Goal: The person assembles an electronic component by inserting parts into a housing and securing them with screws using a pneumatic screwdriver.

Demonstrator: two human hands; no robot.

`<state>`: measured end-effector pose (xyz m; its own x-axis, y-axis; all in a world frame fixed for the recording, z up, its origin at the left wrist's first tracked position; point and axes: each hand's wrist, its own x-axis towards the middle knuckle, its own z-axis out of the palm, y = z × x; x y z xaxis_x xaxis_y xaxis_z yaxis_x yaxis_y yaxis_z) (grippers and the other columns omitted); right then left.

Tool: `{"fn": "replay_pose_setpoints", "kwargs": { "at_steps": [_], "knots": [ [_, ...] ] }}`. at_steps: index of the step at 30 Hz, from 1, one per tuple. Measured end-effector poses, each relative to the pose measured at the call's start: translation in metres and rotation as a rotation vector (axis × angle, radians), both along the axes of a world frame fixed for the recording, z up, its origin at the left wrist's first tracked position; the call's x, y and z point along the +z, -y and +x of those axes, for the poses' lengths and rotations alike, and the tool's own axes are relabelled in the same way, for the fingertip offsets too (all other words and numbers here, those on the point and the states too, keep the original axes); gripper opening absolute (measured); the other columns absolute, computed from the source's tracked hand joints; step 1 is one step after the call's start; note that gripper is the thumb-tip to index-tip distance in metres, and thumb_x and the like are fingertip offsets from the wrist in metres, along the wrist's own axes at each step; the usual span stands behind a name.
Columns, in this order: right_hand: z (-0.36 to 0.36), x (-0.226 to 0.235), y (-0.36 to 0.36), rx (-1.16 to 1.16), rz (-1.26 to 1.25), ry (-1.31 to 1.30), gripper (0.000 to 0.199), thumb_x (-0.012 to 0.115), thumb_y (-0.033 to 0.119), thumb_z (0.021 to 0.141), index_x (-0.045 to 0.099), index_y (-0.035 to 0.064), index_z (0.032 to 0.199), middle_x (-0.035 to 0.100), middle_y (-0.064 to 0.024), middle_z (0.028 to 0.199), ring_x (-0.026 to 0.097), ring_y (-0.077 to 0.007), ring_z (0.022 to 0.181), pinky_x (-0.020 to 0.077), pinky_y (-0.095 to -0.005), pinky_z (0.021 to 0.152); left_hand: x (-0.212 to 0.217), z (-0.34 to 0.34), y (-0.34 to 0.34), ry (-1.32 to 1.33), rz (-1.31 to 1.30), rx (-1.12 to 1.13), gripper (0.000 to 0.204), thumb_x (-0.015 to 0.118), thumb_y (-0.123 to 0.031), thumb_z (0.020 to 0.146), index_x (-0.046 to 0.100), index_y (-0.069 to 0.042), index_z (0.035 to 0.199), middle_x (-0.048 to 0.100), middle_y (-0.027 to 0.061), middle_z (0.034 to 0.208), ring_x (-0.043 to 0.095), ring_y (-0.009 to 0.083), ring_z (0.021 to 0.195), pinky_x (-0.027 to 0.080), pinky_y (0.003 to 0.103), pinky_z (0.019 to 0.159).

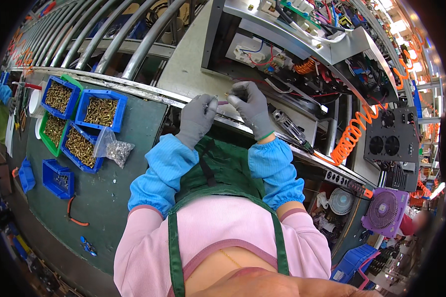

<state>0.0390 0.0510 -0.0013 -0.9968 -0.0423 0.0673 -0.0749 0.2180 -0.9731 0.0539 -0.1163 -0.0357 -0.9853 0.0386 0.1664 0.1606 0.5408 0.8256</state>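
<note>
Both of my hands wear grey gloves and meet just above the near edge of the work line. My left hand [199, 118] is closed, fingertips pinched around something too small to name. Opposite it, my right hand [252, 108] is also pinched closed, with a tiny brass-coloured bit showing at its fingertips. A short purplish piece [223, 103] shows between the two hands; I cannot tell which one holds it. Beyond them stands an open metal equipment case [277, 37] with wires and boards inside. An air screwdriver [288, 126] lies to the right of my right hand.
Blue bins [115, 123] and a green bin [47, 136] of brass screws stand on the green bench [134, 198], beside a bag of small metal parts [118, 151]. An orange coiled hose [349, 141], black fan unit [391, 133] and purple fan [384, 210] are on the right; a roller conveyor [116, 44] lies far left.
</note>
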Motion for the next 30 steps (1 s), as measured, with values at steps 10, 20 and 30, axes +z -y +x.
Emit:
{"fn": "replay_pose_setpoints", "kwargs": {
  "at_steps": [10, 20, 30],
  "knots": [
    [0.01, 0.013, 0.002, -0.025, 0.348, -0.17, 0.025, 0.07, 0.015, 0.077, 0.058, 0.0029, 0.096, 0.066, -0.0124, 0.086, 0.066, -0.0223, 0.078, 0.0514, -0.0322, 0.069, 0.018, 0.0, -0.013, -0.109, -0.153, -0.105, 0.015, 0.057, -0.022, 0.087, 0.06, -0.008, 0.09, 0.06, 0.0148, 0.084, 0.061, 0.0345, 0.077, 0.05, 0.043, 0.064],
    [0.01, 0.017, -0.008, -0.026, 0.09, -0.113, 0.02, 0.064, 0.019, 0.082, 0.063, 0.0008, 0.092, 0.063, -0.0093, 0.084, 0.06, -0.0153, 0.076, 0.0493, -0.0302, 0.067, 0.03, -0.003, -0.02, 0.369, 0.896, -0.269, 0.023, 0.062, -0.018, 0.089, 0.059, 0.001, 0.099, 0.063, 0.0094, 0.092, 0.063, 0.0153, 0.076, 0.052, 0.028, 0.066],
    [-0.033, 0.023, -0.014, -0.27, -0.811, 0.279, 0.018, 0.062, 0.019, 0.089, 0.061, 0.0057, 0.101, 0.064, -0.0059, 0.088, 0.056, -0.0119, 0.072, 0.0441, -0.0221, 0.053, 0.013, -0.024, -0.02, 0.326, 0.874, -0.197, 0.024, 0.064, -0.02, 0.088, 0.058, 0.003, 0.095, 0.064, 0.0076, 0.081, 0.06, 0.0109, 0.068, 0.051, 0.024, 0.063]
  ]
}}
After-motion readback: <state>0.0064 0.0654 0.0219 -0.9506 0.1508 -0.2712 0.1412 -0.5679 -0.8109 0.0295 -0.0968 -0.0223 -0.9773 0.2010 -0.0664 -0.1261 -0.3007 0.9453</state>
